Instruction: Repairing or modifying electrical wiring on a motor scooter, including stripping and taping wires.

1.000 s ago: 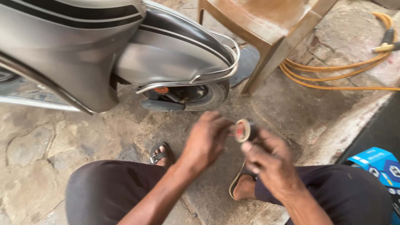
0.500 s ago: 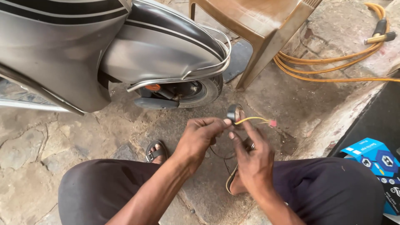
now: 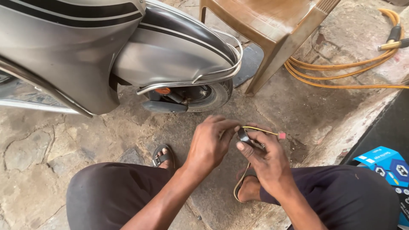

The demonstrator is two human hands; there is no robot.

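Note:
I squat on a stone floor and hold a small dark round part (image 3: pixel 243 135) between both hands, just above my knees. A thin yellow wire (image 3: pixel 260 130) runs from it to the right and ends in a small red connector (image 3: pixel 281 136). My left hand (image 3: pixel 210 144) pinches the part from the left with its fingertips. My right hand (image 3: pixel 265 159) grips it from below and the right, thumb pressed on its lower side. Most of the part is hidden by my fingers.
A grey scooter (image 3: pixel 106 51) with its rear wheel (image 3: pixel 204 94) stands just ahead. A brown plastic chair (image 3: pixel 272 25) sits behind it, a coiled yellow hose (image 3: pixel 341 70) lies at the right, and a blue cardboard box (image 3: pixel 390 164) rests at the far right.
My hands have dropped lower and closer to me. The round part, earlier face-up in my right hand, is now turned edge-on, and its yellow wire with the red connector hangs out to the right.

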